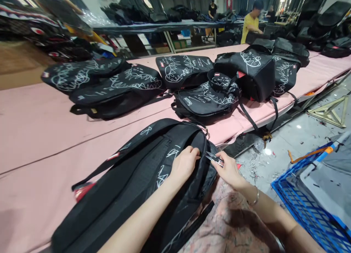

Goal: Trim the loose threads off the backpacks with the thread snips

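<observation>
A black backpack (109,194) with white scribbled line drawings lies on the pink-covered table in front of me, its straps facing up. My left hand (186,163) is closed on the backpack's fabric near its top end, with the fingertips partly hidden. Small thread snips (214,158) sit in my right hand (229,170), their blades pointing left toward the seam at the bag's edge. The blade tips are close to the black fabric; whether they touch it I cannot tell. A bracelet circles my right wrist.
Several similar black backpacks (117,86) lie across the pink table (33,128). At the right, a blue plastic crate (307,209) stands on the floor, which is strewn with thread scraps. A person in yellow (250,26) works farther back, near more tables piled with dark bags.
</observation>
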The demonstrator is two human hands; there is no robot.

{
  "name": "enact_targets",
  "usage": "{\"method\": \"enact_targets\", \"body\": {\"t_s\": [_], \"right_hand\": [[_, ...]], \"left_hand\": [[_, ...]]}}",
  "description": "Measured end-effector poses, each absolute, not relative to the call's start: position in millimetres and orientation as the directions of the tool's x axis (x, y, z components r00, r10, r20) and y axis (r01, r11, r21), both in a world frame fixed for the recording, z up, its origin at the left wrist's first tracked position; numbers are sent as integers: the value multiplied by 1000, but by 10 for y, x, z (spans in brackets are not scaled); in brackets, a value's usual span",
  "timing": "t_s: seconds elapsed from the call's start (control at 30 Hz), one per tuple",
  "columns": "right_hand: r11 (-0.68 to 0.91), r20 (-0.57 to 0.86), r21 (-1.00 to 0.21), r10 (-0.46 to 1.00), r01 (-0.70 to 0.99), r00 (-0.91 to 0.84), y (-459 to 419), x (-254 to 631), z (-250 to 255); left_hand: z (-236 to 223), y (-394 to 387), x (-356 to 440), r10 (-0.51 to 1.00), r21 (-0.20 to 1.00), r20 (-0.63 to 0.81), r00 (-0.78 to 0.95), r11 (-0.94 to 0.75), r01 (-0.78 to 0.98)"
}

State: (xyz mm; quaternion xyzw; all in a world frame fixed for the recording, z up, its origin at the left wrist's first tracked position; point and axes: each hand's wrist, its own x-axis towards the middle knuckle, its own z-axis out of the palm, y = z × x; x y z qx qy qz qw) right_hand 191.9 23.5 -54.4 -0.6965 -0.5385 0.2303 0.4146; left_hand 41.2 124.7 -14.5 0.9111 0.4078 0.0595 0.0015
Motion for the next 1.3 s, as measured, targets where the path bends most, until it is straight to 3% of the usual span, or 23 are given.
{"method": "enact_targets", "body": {"t_s": [0.27, 0.47, 0.8, 0.97, 1.07, 1.17, 1.23, 1.3], "right_hand": [[30, 171, -575, 982, 817, 84, 356, 2041, -440], [66, 61, -436, 997, 897, -44, 428, 2046, -197], [78, -50, -352, 993, 933, -102, 486, 1961, 31], [116, -24, -309, 991, 944, -130, 455, 1922, 3], [132, 42, -376, 991, 917, -125, 442, 1989, -115], [80, 97, -558, 995, 826, -31, 446, 2104, -296], [24, 117, -670, 990, 742, 73, 452, 2171, -416], [-17, 133, -738, 977, 675, 169, 464, 2212, -505]], "left_hand": [[-366, 1197, 364, 707, 20, 176, 685, -699, 715], [-464, 1224, 340, 690, 68, 269, 672, -710, 701], [-449, 1155, 316, 707, 173, 308, 637, -700, 693], [-451, 1147, 339, 741, 259, 299, 601, -669, 697], [-409, 1131, 354, 774, 340, 300, 557, -632, 696], [-234, 1071, 372, 808, 427, 301, 507, -589, 686], [-49, 1021, 394, 795, 586, 197, 573, -564, 582], [126, 998, 428, 684, 769, 35, 728, -484, 417]]}}
